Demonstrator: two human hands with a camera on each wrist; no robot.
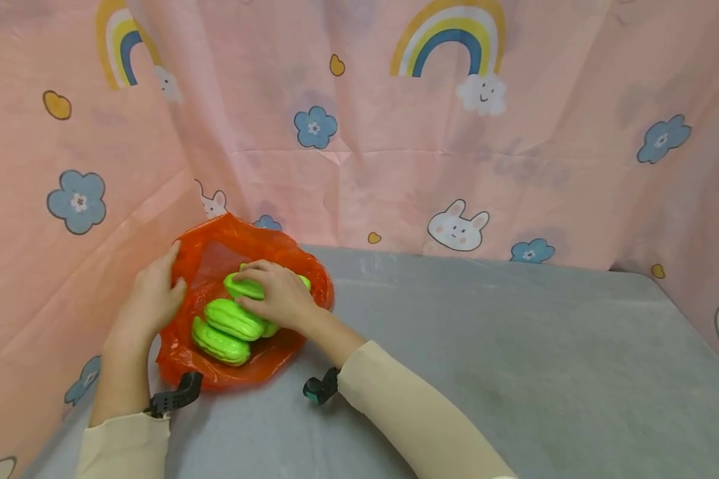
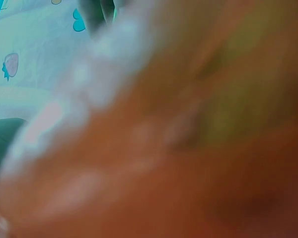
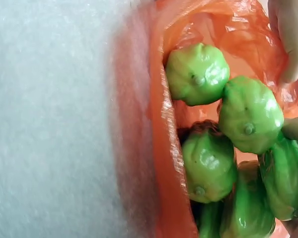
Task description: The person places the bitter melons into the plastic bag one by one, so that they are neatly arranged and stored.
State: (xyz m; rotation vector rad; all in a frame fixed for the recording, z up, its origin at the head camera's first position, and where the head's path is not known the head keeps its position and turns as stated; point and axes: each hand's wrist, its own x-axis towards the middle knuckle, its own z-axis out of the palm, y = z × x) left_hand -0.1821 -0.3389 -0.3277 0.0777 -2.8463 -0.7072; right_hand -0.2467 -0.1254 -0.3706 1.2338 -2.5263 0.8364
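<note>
An orange-red plastic bag (image 1: 263, 239) lies open with several glossy, ridged green chayotes (image 1: 234, 319) inside. My right hand (image 1: 283, 298) reaches in from the right and grips one chayote (image 1: 239, 287) near the back, fingers bent over its top. In the right wrist view, the thumb (image 3: 295, 130) and a finger lie against a chayote (image 3: 283, 181) at the right edge. My left hand (image 1: 150, 299) is at the bag's left rim, thumb and fingers apart and touching the plastic. Blurred orange plastic (image 2: 114, 188) fills most of the left wrist view.
The bag sits on a grey table (image 1: 485, 359), at its left end. Pink printed cloth (image 1: 371, 179) hangs behind and along the left side, close to the left hand. Black wrist cameras (image 1: 176, 394) are strapped to both forearms.
</note>
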